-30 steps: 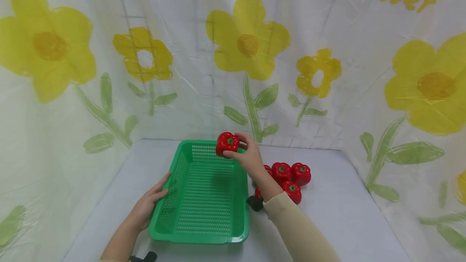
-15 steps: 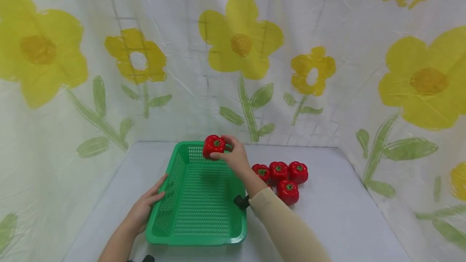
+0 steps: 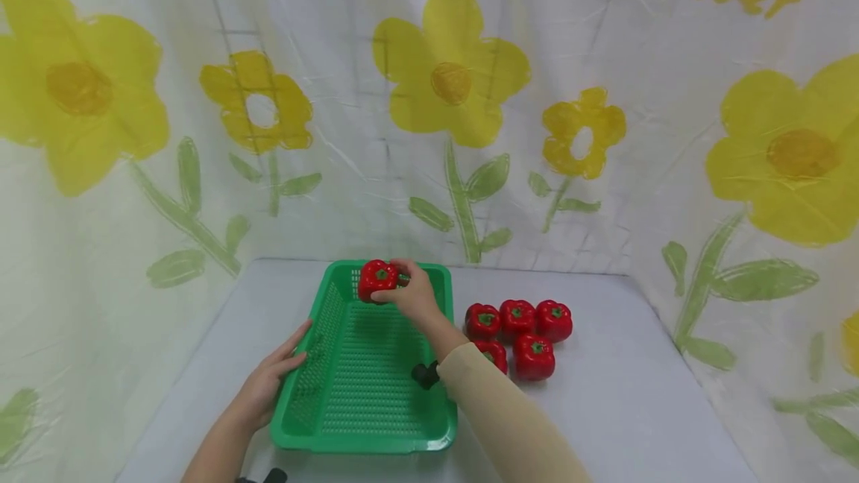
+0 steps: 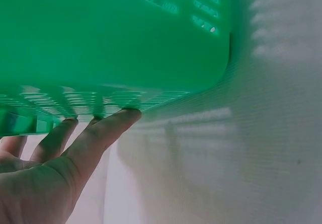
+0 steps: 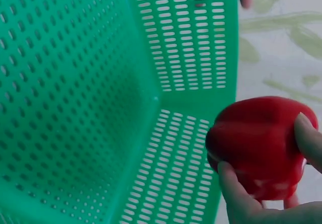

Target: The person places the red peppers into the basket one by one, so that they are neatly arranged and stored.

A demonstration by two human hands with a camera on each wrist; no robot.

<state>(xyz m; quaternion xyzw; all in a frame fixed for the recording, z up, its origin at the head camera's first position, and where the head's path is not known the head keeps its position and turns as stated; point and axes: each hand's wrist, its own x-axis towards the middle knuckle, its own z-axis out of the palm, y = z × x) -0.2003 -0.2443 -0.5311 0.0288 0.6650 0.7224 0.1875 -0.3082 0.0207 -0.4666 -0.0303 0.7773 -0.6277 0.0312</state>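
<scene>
A red bell pepper with a green stem hangs over the far end of a green plastic basket. My right hand grips it from its right side, thumb in front and fingers behind. In the right wrist view the pepper is pinched between thumb and fingers, above the perforated basket walls. My left hand rests against the basket's left side with its fingers extended. From the left wrist view, the fingertips of my left hand touch the slotted outer wall. Inside the basket, the visible floor is bare.
Several more red bell peppers stand grouped on the white table, right of the basket; my right sleeve partly covers one. A white curtain printed with yellow flowers hangs behind the table.
My right hand has carried the bell pepper leftward and slightly down, over the basket's far end. More of the grouped peppers now show past the arm. The left hand stays at the basket's side.
</scene>
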